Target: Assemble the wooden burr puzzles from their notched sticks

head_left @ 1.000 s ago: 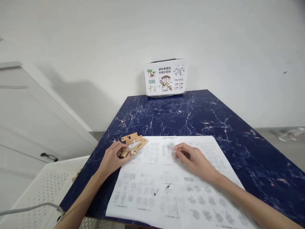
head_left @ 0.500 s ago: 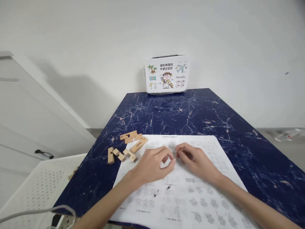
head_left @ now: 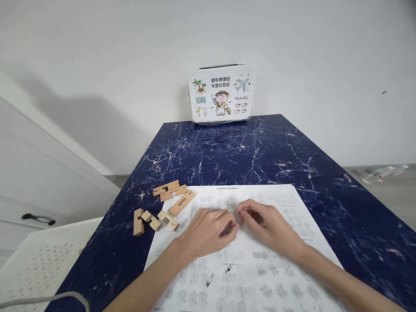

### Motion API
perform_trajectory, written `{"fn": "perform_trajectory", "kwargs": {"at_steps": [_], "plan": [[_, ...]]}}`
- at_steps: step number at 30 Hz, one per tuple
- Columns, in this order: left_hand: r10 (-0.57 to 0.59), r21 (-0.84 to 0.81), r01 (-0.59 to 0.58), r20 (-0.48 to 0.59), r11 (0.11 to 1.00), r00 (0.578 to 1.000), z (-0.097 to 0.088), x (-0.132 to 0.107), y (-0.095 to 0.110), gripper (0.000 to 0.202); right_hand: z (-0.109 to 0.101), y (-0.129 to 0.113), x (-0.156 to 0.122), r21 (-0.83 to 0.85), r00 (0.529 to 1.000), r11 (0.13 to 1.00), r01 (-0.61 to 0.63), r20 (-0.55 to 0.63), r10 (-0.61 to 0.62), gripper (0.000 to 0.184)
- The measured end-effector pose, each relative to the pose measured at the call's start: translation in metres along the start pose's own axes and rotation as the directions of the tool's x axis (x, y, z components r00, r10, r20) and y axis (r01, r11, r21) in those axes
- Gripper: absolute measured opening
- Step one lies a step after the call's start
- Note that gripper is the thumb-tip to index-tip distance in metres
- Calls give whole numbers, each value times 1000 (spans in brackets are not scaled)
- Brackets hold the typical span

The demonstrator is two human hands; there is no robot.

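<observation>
My left hand (head_left: 208, 229) and my right hand (head_left: 266, 225) rest on a large white instruction sheet (head_left: 247, 255) printed with small diagrams. Their fingertips meet near the sheet's upper middle, fingers curled and pinched together; whatever is between them is too small to make out. To the left lie several notched wooden puzzle pieces: a group of three (head_left: 173, 195) at the sheet's top left corner and three more (head_left: 154, 220) on the dark tabletop beside the sheet. Neither hand touches the wooden pieces.
The table (head_left: 269, 147) has a dark blue marble-patterned top. A white box with cartoon travel pictures (head_left: 221, 95) stands at its far edge against the wall. A white perforated basket (head_left: 39, 260) sits low at the left, with a grey cable (head_left: 39, 300) across it.
My left hand let go of the wooden pieces at the left and moved right onto the sheet, meeting my right hand. The released pieces now lie on the table.
</observation>
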State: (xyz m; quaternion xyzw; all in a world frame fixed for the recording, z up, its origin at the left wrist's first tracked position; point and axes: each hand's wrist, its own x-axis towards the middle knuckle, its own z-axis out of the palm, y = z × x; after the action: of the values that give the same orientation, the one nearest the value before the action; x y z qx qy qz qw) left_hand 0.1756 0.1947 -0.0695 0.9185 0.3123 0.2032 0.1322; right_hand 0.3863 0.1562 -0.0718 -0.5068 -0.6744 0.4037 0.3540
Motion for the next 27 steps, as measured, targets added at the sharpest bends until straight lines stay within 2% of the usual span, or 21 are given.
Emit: {"fn": "perform_trajectory", "kwargs": {"at_steps": [27], "plan": [[21,-18,-21,-23,1000,1000,1,1,-1,10,2,-1,0,35,1000,999,-11,1,11,19]]}}
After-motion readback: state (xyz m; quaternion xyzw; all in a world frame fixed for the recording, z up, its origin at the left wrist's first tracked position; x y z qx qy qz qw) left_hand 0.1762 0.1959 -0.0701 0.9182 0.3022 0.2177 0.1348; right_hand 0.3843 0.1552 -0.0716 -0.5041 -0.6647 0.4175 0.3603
